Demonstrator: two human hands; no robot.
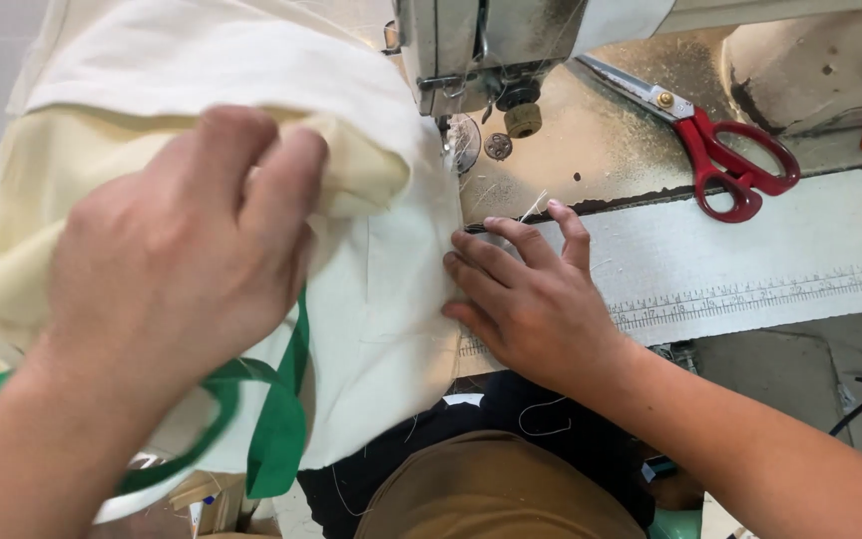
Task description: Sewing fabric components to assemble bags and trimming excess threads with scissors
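Bunching cream fabric [371, 289] in clenched left hand [177, 260], flat-fingered right hand [531, 299] aligns its edge short of the sewing machine needle [446, 135]; seam not started.

Left hand [177, 255] clenched; right hand [531, 294] flat, fingers apparently spread.

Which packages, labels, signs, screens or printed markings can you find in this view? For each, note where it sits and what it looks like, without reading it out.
No packages, signs or screens show.
Printed ruler strip: a long pale band with dark tick marks, running across the sewing table from under the right hand towards the right edge, below the red scissors.
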